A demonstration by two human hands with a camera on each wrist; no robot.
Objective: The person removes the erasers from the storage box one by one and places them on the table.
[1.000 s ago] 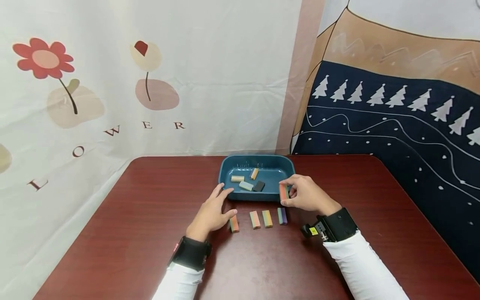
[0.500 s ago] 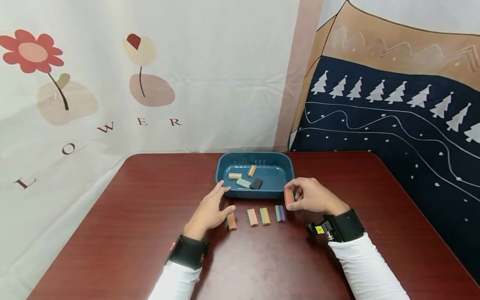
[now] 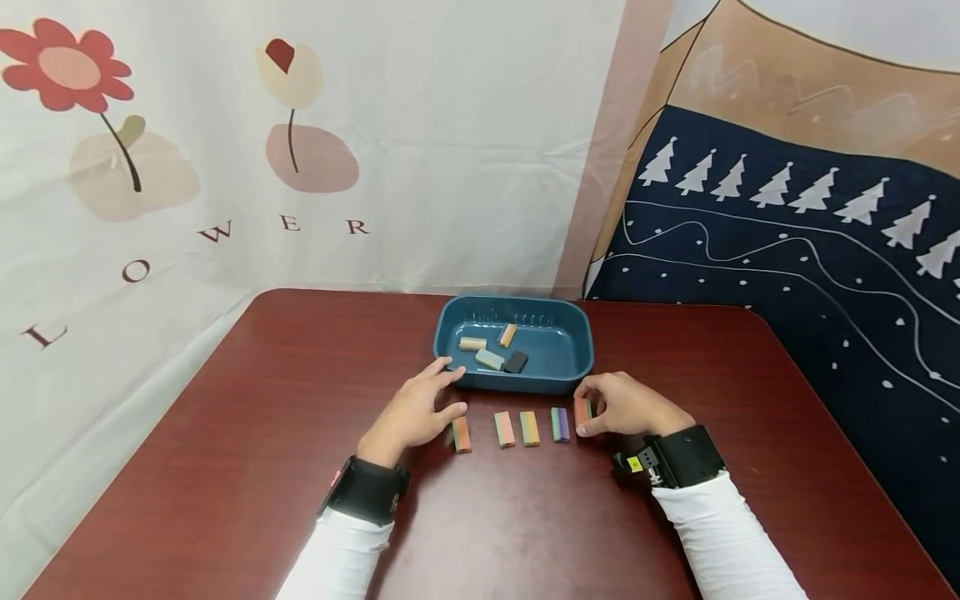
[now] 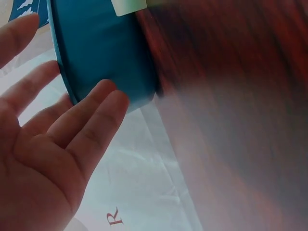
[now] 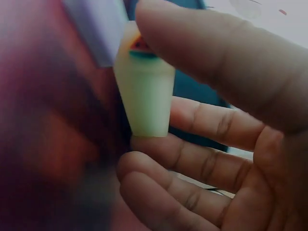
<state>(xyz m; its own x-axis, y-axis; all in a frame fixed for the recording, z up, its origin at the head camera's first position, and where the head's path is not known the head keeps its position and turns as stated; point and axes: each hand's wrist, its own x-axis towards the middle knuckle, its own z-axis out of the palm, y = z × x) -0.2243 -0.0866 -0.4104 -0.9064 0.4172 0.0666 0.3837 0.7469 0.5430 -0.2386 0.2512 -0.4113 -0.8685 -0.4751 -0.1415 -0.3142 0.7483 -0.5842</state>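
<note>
A: Where is the right hand (image 3: 626, 406) just now?

B: At the right end of the row on the worktop (image 3: 225, 467). Its fingers (image 5: 202, 122) and thumb pinch a small red-and-green block (image 3: 582, 412), held on its long edge just beside the purple-and-green block (image 3: 559, 423). Whether the pinched block's lower edge already touches the wood, I cannot tell.

A: And the left hand (image 3: 414, 410)?

B: Spread and relaxed, holding nothing. Its fingertips lie at the near left rim of the blue tray (image 3: 572, 379), and the thumb sits close to the leftmost block (image 3: 461, 434) without clearly touching it.

A: How would you set that block down well?

B: I'd judge it needs lowering square to its neighbours, with the same gap the others keep, and a release that opens thumb and fingers evenly so it doesn't tip. The blocks stand on narrow edges, so a nudge sideways could topple the purple one next door.

A: What are they made of?

B: They look like short rectangular bars, matte, banded in two or three colours lengthwise; the wrist view shows a pale green face with smooth, slightly rounded corners. Eraser-like, I'd guess, though that's only a judgement. The tray seems smooth moulded plastic with rounded corners and holds four more bars lying loose: tan, orange, pale grey and dark. The worktop is glossy reddish-brown wood grain.
</note>
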